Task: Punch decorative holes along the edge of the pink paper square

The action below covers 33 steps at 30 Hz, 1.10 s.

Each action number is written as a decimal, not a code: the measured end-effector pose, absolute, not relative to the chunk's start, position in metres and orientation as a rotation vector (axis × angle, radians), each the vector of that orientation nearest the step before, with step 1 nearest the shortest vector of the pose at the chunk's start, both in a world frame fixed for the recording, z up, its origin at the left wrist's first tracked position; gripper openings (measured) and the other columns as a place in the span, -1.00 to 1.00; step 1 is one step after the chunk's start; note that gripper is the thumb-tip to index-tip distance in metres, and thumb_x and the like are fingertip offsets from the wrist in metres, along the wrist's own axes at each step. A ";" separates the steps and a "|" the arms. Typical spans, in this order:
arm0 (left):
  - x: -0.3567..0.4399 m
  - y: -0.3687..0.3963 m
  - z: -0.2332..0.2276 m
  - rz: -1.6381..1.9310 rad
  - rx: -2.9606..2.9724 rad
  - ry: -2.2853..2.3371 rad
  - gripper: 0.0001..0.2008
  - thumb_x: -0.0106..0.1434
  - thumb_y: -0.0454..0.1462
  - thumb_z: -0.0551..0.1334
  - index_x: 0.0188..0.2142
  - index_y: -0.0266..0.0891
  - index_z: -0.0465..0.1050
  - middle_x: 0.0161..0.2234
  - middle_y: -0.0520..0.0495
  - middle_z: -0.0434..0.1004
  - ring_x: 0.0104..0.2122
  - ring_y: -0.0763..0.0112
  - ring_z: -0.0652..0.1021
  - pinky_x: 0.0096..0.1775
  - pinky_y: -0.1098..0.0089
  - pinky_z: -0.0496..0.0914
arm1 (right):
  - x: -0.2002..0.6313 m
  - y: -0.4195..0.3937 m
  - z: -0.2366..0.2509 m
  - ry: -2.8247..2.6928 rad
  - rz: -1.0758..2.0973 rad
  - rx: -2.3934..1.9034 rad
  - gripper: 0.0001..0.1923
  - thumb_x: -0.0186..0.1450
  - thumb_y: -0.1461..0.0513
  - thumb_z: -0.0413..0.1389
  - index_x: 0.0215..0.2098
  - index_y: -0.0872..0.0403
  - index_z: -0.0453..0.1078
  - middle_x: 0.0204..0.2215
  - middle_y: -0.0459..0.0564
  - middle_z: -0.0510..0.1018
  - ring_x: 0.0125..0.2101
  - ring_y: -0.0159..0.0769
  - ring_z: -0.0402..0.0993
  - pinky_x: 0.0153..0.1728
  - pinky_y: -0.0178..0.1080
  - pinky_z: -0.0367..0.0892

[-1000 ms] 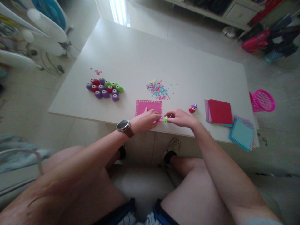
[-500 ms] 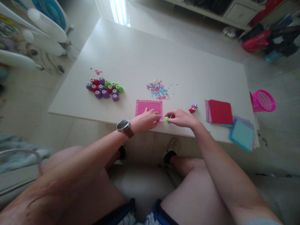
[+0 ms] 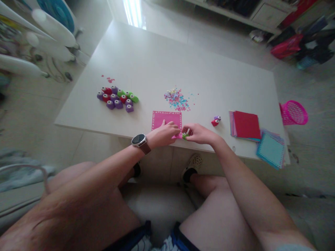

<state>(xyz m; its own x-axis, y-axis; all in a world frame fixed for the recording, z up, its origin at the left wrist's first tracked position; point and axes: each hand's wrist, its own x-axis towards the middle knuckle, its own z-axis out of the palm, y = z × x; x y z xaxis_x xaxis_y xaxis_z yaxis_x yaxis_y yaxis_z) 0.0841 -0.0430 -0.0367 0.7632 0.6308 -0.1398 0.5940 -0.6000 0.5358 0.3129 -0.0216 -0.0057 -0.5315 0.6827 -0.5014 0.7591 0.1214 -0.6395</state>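
Note:
A pink paper sheet (image 3: 162, 119) with a row of small punched shapes along its edges lies at the table's near edge. My left hand (image 3: 167, 131) rests on it with fingers stretched out, holding it down. A green craft punch (image 3: 185, 135) sits at the sheet's near right corner, gripped in the curled fingers of my right hand (image 3: 198, 134). Part of the punch and the near part of the sheet are hidden by my hands.
Several purple, red and green punches (image 3: 117, 97) stand at left, near pink paper bits (image 3: 110, 80). Confetti (image 3: 178, 100) lies beyond the sheet. Two punches (image 3: 216, 121), red paper (image 3: 246, 124) and light-blue sheets (image 3: 272, 148) lie right. A pink basket (image 3: 295, 112) stands past the table (image 3: 167, 55).
My right hand has shifted slightly left and nearer with the green punch, and its fingers have changed their hold. My left hand stays on the sheet.

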 end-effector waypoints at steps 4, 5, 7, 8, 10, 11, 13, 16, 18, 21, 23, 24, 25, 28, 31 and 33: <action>0.084 -0.046 -0.040 0.089 2.409 0.913 -0.86 0.48 -0.31 0.27 -0.02 -0.19 0.57 0.04 -0.22 0.58 0.12 0.03 0.46 0.30 -0.29 0.37 | 0.314 -0.021 -0.014 2.369 -1.336 1.387 -0.70 0.19 0.49 0.21 -0.19 0.06 0.52 -0.19 -0.03 0.65 -0.20 -0.25 0.55 -0.14 -0.29 0.38; 0.084 -0.046 -0.041 0.091 2.415 0.916 -0.84 0.48 -0.30 0.28 0.01 -0.18 0.57 0.06 -0.23 0.57 0.13 0.02 0.44 0.29 -0.28 0.37 | 0.314 -0.021 -0.016 2.389 -1.325 1.362 -0.68 0.17 0.50 0.21 -0.19 0.05 0.51 -0.18 -0.04 0.65 -0.18 -0.25 0.55 -0.12 -0.29 0.38; 0.084 -0.047 -0.043 0.099 2.428 0.926 -0.78 0.46 -0.28 0.32 0.07 -0.17 0.56 0.10 -0.25 0.54 0.15 0.00 0.42 0.29 -0.25 0.38 | 0.314 -0.021 -0.017 2.417 -1.307 1.328 -0.64 0.13 0.53 0.19 -0.18 0.05 0.51 -0.17 -0.05 0.65 -0.15 -0.23 0.55 -0.08 -0.28 0.37; 0.084 -0.047 -0.044 0.105 2.432 0.934 -0.75 0.45 -0.28 0.34 0.10 -0.17 0.55 0.11 -0.25 0.52 0.16 -0.01 0.41 0.29 -0.22 0.38 | 0.313 -0.020 -0.017 2.424 -1.299 1.321 -0.62 0.12 0.54 0.18 -0.18 0.04 0.52 -0.16 -0.04 0.65 -0.13 -0.22 0.56 -0.06 -0.27 0.37; 0.083 -0.046 -0.045 0.119 2.430 0.948 -0.71 0.43 -0.25 0.37 0.12 -0.18 0.55 0.14 -0.26 0.51 0.18 -0.01 0.40 0.29 -0.15 0.38 | 0.313 -0.020 -0.014 2.421 -1.297 1.330 -0.59 0.10 0.55 0.18 -0.18 0.04 0.53 -0.15 -0.04 0.67 -0.10 -0.20 0.56 -0.04 -0.27 0.38; 0.083 -0.045 -0.045 0.129 2.425 0.951 -0.71 0.42 -0.24 0.39 0.11 -0.19 0.55 0.15 -0.26 0.50 0.20 -0.01 0.40 0.30 -0.11 0.38 | 0.313 -0.020 -0.012 2.407 -1.311 1.341 -0.60 0.11 0.54 0.20 -0.17 0.04 0.53 -0.14 -0.03 0.67 -0.10 -0.20 0.57 -0.04 -0.27 0.39; 0.082 -0.044 -0.046 0.147 2.417 0.950 -0.71 0.42 -0.23 0.39 0.09 -0.21 0.55 0.17 -0.27 0.51 0.23 -0.01 0.40 0.31 -0.05 0.37 | 0.315 -0.019 -0.009 2.348 -1.359 1.387 -0.68 0.17 0.47 0.29 -0.15 0.05 0.54 -0.12 0.01 0.69 -0.11 -0.18 0.58 -0.06 -0.26 0.42; 0.081 -0.043 -0.048 0.156 2.419 0.947 -0.71 0.41 -0.27 0.38 0.10 -0.21 0.55 0.20 -0.28 0.52 0.26 0.00 0.41 0.33 -0.02 0.35 | 0.319 -0.019 -0.006 2.228 -1.409 1.472 -0.89 0.33 0.29 0.33 -0.17 0.07 0.55 -0.13 0.07 0.70 -0.16 -0.17 0.62 -0.14 -0.25 0.46; 0.081 -0.043 -0.048 0.154 2.427 0.953 -0.70 0.40 -0.29 0.37 0.11 -0.21 0.54 0.22 -0.28 0.52 0.28 -0.01 0.41 0.35 -0.04 0.33 | 0.322 -0.018 -0.006 2.183 -1.412 1.493 -0.96 0.40 0.26 0.29 -0.19 0.07 0.55 -0.14 0.08 0.71 -0.18 -0.18 0.63 -0.16 -0.25 0.47; 0.081 -0.044 -0.047 0.142 2.431 0.973 -0.69 0.40 -0.29 0.37 0.12 -0.21 0.54 0.24 -0.29 0.52 0.30 -0.03 0.41 0.37 -0.09 0.32 | 0.323 -0.017 -0.008 2.155 -1.411 1.482 -0.97 0.43 0.26 0.26 -0.19 0.07 0.55 -0.16 0.06 0.72 -0.21 -0.20 0.64 -0.17 -0.26 0.46; 0.082 -0.045 -0.045 0.128 2.427 0.984 -0.69 0.40 -0.29 0.38 0.11 -0.22 0.54 0.23 -0.30 0.52 0.30 -0.05 0.42 0.37 -0.12 0.32 | 0.323 -0.017 -0.008 2.143 -1.415 1.469 -0.97 0.43 0.26 0.26 -0.19 0.07 0.55 -0.19 0.05 0.72 -0.22 -0.22 0.63 -0.17 -0.26 0.46; 0.082 -0.045 -0.045 0.127 2.426 0.985 -0.70 0.40 -0.28 0.38 0.11 -0.23 0.54 0.23 -0.31 0.52 0.30 -0.05 0.42 0.37 -0.12 0.33 | 0.322 -0.017 -0.009 2.139 -1.419 1.462 -0.97 0.43 0.26 0.26 -0.18 0.07 0.55 -0.20 0.04 0.72 -0.23 -0.22 0.63 -0.18 -0.27 0.45; 0.082 -0.045 -0.045 0.131 2.425 0.984 -0.71 0.40 -0.28 0.38 0.10 -0.23 0.55 0.22 -0.31 0.52 0.29 -0.05 0.43 0.36 -0.12 0.34 | 0.322 -0.017 -0.009 2.138 -1.424 1.457 -0.96 0.43 0.26 0.26 -0.18 0.07 0.56 -0.21 0.04 0.72 -0.22 -0.23 0.63 -0.18 -0.27 0.45; 0.082 -0.045 -0.047 0.154 2.431 0.977 -0.72 0.40 -0.28 0.38 0.08 -0.21 0.55 0.21 -0.28 0.53 0.27 -0.02 0.44 0.36 -0.09 0.35 | 0.322 -0.017 -0.011 2.142 -1.446 1.446 -0.93 0.43 0.24 0.26 -0.17 0.08 0.57 -0.20 0.04 0.72 -0.21 -0.22 0.62 -0.18 -0.27 0.45; 0.082 -0.045 -0.049 0.155 2.437 0.980 -0.71 0.40 -0.29 0.38 0.10 -0.20 0.55 0.23 -0.27 0.52 0.28 0.00 0.43 0.36 -0.10 0.34 | 0.323 -0.017 -0.013 2.130 -1.459 1.434 -0.91 0.42 0.21 0.27 -0.17 0.07 0.58 -0.20 0.03 0.72 -0.19 -0.20 0.62 -0.16 -0.26 0.44; 0.082 -0.045 -0.049 0.143 2.429 0.984 -0.69 0.41 -0.29 0.38 0.12 -0.20 0.55 0.24 -0.27 0.51 0.28 -0.01 0.42 0.37 -0.12 0.34 | 0.324 -0.017 -0.013 2.122 -1.459 1.426 -0.91 0.41 0.21 0.27 -0.17 0.07 0.59 -0.22 0.02 0.72 -0.19 -0.18 0.63 -0.15 -0.25 0.44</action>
<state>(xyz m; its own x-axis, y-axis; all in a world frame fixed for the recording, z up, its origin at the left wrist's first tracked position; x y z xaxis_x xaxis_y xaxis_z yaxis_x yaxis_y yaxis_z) 0.0817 -0.0451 -0.0494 0.7315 0.6757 -0.0913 0.6220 -0.6065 0.4953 0.3237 -0.0168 -0.0135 -0.5160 0.5940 -0.6173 0.7890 0.0489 -0.6125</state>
